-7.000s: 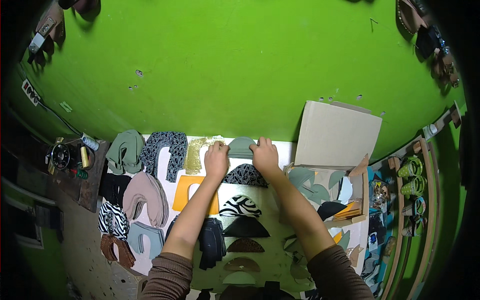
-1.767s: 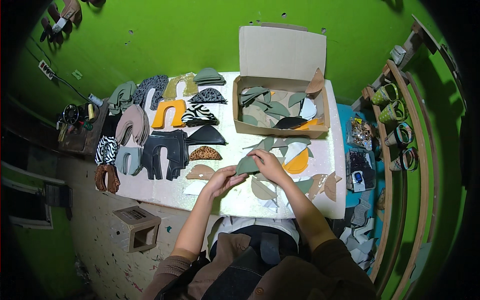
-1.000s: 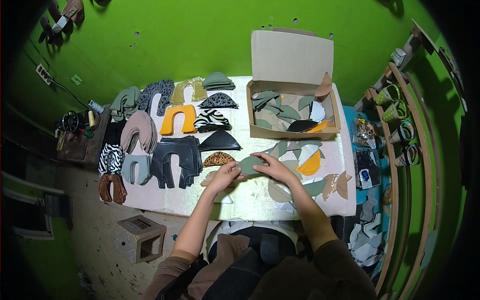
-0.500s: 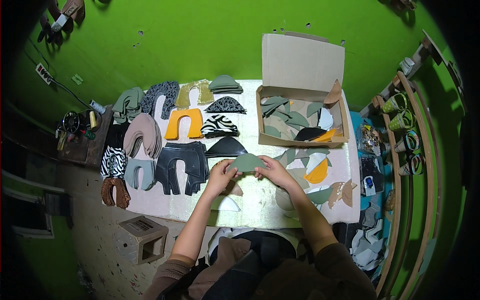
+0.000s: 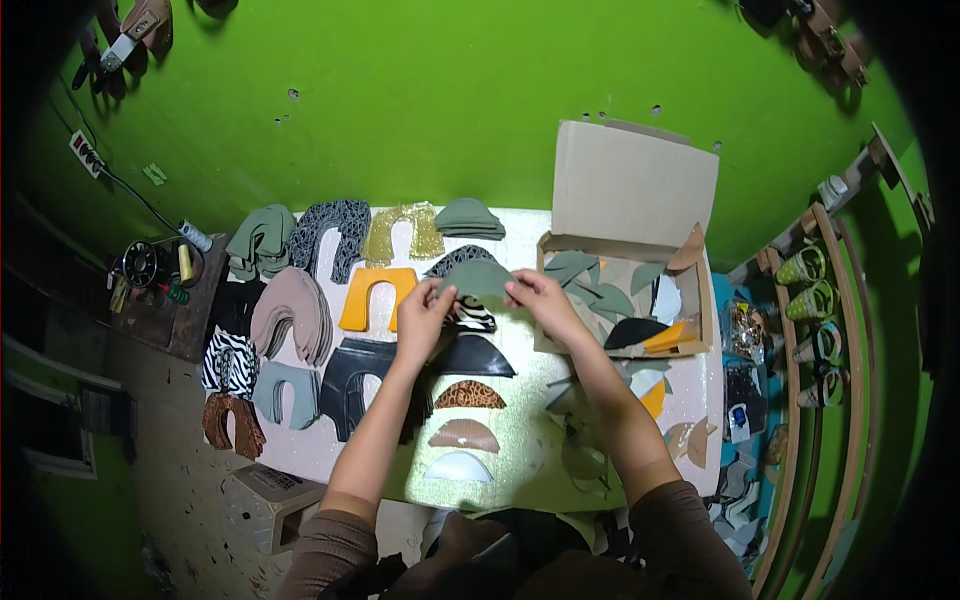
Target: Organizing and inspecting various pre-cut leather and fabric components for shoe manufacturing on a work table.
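Observation:
A thin olive-green half-moon piece (image 5: 476, 277) is held up over the table, pinched at its two lower corners. My left hand (image 5: 424, 312) grips its left corner and my right hand (image 5: 540, 300) its right corner. Beneath it, partly covered, lie grey-black patterned half-moons (image 5: 459, 257) and zebra-striped ones (image 5: 478, 317). Just beyond rests a stack of matching green half-moons (image 5: 468, 219). Nearer me, the same column goes on with black (image 5: 474, 356), leopard-print (image 5: 470, 396), tan (image 5: 465, 435) and white half-moons (image 5: 459, 467).
Stacks of U-shaped pieces, among them orange (image 5: 378, 300), mauve (image 5: 290, 315) and black (image 5: 350, 375), fill the table's left side. An open cardboard box (image 5: 634, 180) of mixed pieces stands at the back right. Loose scraps (image 5: 690, 440) lie before it. Sandals (image 5: 800, 267) hang on a wooden rack (image 5: 850, 420).
Both hands have carried the green half-moon away from me, toward the back of its column. The leopard-print and tan half-moons now show fully. The whole view has tilted upward.

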Demonstrator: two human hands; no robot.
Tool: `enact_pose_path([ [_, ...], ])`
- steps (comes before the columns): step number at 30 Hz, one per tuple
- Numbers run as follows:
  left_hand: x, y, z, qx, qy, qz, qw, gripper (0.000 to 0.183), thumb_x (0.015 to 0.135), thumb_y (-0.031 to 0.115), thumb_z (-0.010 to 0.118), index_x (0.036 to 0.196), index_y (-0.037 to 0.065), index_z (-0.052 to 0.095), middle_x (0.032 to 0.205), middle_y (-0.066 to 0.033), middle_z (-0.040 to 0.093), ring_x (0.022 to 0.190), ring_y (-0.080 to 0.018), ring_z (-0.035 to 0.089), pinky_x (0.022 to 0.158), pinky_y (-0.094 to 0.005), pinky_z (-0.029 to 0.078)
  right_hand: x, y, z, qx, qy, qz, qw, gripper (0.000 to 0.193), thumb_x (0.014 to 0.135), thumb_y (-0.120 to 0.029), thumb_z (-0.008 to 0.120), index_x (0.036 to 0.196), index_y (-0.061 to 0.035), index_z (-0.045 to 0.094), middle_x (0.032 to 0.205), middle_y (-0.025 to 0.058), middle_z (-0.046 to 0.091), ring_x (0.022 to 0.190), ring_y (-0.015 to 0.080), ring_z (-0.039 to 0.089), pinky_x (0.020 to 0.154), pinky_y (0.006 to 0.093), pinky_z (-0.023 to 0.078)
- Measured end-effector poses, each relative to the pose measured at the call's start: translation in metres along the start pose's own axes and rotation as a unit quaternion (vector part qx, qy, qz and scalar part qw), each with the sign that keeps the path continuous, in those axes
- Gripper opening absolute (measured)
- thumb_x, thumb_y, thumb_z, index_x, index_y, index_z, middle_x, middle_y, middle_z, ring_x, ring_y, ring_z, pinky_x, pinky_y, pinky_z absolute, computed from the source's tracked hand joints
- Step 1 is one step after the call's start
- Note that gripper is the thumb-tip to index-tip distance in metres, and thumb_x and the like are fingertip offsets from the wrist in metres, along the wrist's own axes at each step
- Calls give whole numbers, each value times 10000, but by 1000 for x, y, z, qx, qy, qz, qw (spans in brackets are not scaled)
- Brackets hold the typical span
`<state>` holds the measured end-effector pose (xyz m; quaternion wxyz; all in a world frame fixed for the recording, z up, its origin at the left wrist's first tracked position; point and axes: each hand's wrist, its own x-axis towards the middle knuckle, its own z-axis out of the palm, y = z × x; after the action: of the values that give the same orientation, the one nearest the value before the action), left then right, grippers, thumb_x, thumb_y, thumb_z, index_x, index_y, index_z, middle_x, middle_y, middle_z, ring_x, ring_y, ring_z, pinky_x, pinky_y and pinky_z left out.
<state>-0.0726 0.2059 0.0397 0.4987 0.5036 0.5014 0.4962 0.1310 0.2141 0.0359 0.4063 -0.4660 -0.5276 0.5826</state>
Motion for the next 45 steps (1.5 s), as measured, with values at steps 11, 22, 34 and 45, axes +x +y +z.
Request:
enact_pose_path([
  [11, 150, -41, -19, 271, 78, 81, 956, 221, 798, 184, 637, 876, -21, 602, 672, -121, 597, 622, -187, 583, 612, -304, 465, 150, 13, 2, -235, 182, -6, 955, 202, 810, -64, 536, 1003, -59, 596, 780, 103, 618, 714, 200, 583, 676, 309, 455],
  [22, 182, -76, 3, 421, 49, 104, 900, 236, 779, 179, 614, 985, 72, 569, 782, -141, 597, 753, -304, 564, 675, -385, 451, 184, 44, -12, -508, 145, -49, 848, 269, 772, -47, 507, 957, -171, 658, 888, 154, 580, 866, 306, 541, 767, 386, 456],
  [34, 156, -46, 0, 498, 81, 229, 832, 255, 766, 101, 552, 1015, 84, 601, 1100, -150, 491, 1020, -312, 468, 854, -393, 373, 166, 31, 3, -531, 181, -158, 812, 265, 736, -53, 512, 947, -133, 650, 988, 111, 519, 946, 280, 502, 786, 375, 444],
  [45, 13, 3, 39, 337, -6, 240, 911, 184, 792, 37, 521, 962, -6, 576, 954, -163, 535, 918, -332, 528, 802, -373, 421, -7, -15, -3, -417, 158, -237, 863, 146, 730, -91, 586, 868, -104, 633, 833, 70, 547, 819, 260, 549, 701, 375, 451],
])
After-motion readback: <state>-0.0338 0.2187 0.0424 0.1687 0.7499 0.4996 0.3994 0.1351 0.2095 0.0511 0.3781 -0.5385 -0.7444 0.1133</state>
